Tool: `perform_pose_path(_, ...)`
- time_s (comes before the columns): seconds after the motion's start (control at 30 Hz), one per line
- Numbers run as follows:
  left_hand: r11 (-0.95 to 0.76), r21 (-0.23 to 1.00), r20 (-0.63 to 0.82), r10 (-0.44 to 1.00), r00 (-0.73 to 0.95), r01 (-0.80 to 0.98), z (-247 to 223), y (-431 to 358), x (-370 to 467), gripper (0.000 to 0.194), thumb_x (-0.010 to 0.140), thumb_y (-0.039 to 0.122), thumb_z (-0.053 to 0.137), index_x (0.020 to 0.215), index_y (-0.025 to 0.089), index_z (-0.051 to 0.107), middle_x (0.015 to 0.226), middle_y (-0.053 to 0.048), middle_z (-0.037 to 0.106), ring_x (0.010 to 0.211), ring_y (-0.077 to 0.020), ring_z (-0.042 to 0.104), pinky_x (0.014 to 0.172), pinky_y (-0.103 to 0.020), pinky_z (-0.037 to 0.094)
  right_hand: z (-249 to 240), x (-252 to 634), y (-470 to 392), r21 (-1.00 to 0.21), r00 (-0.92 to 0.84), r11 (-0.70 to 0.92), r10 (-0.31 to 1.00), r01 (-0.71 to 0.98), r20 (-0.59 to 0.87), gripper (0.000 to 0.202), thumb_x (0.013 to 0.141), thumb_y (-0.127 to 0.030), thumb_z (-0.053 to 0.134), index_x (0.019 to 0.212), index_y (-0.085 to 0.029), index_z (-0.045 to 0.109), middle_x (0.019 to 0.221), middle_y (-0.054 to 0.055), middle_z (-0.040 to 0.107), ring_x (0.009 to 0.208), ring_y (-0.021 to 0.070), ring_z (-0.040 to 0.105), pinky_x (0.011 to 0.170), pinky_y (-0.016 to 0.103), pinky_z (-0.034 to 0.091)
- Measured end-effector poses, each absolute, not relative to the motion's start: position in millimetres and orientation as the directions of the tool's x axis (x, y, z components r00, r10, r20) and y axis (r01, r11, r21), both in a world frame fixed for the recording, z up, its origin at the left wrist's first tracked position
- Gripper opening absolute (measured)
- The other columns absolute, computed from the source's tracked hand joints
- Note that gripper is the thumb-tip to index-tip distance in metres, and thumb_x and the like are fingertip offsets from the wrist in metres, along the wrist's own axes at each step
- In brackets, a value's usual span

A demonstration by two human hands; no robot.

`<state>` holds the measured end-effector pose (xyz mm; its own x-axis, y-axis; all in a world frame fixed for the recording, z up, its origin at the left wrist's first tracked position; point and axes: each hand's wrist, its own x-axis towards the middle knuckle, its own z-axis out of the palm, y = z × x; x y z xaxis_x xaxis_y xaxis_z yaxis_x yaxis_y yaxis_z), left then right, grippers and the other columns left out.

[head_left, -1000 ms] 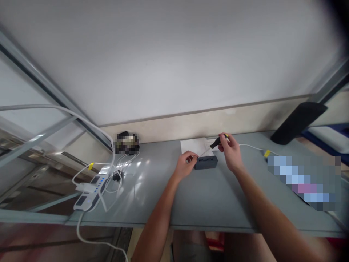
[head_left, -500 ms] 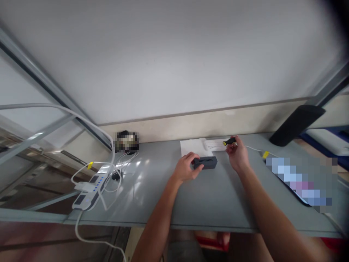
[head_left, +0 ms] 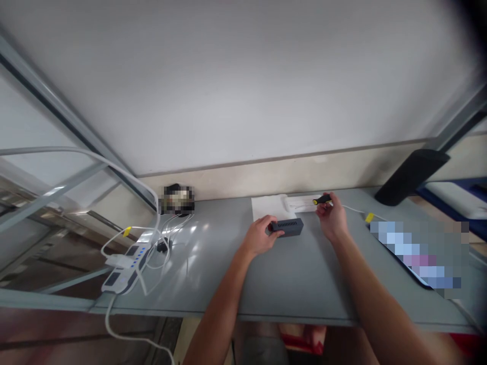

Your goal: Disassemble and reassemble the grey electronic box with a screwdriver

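My left hand (head_left: 261, 235) grips the left end of a dark grey slotted box (head_left: 291, 228), its fingers wrapped round that end. The box lies on the grey table (head_left: 297, 279), in front of a white sheet (head_left: 268, 206). To the right, my right hand (head_left: 333, 218) pinches a screwdriver (head_left: 322, 199) with a black and yellow handle. Its thin shaft points left over a white tray-like piece (head_left: 302, 204) behind the box. The screwdriver and the box are apart.
On the left lies a white power strip (head_left: 124, 268) with tangled white cables. A pixelated dark object (head_left: 177, 198) stands by the wall. At the right are a black cylinder (head_left: 413, 176) and a blurred-out screen device (head_left: 418, 258).
My right hand has shifted very slightly to the right and down with the screwdriver. My left hand and the box look almost unmoved.
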<state>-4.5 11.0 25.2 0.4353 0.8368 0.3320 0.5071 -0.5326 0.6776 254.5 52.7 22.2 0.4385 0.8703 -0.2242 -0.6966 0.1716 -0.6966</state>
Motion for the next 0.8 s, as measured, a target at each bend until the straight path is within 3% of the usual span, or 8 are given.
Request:
perform_pose_path(0.43, -0.544, 0.693, 0.361, 0.83, 0.425, 0.473, 24.0, 10.3, -2.8, 0.024, 0.089, 0.036, 0.073, 0.104, 0.022, 0.061, 0.094, -0.003, 0.068, 0.084, -0.0186, 0.064, 0.082, -0.032, 0.051, 25.1, 252.5, 51.3, -0.695, 0.434, 0.161, 0.87, -0.701, -0.236, 0.024, 0.081, -0.041, 0.074, 0.088, -0.02, 0.064, 0.053, -0.008, 0.045, 0.045, 0.0056, 0.039, 0.041, 0.018, 0.031)
perform_pose_path(0.8, -0.578, 0.689, 0.396, 0.805, 0.441, 0.436, 20.6, 15.0, -4.4, 0.025, 0.089, 0.04, 0.074, 0.09, 0.021, 0.058, 0.091, -0.003, 0.065, 0.084, -0.018, 0.061, 0.079, -0.03, 0.049, 22.8, 252.7, 51.6, -0.709, 0.424, 0.152, 0.878, -0.689, -0.224, 0.031, 0.079, -0.045, 0.077, 0.09, -0.019, 0.064, 0.054, -0.009, 0.045, 0.045, 0.0057, 0.039, 0.041, 0.018, 0.031)
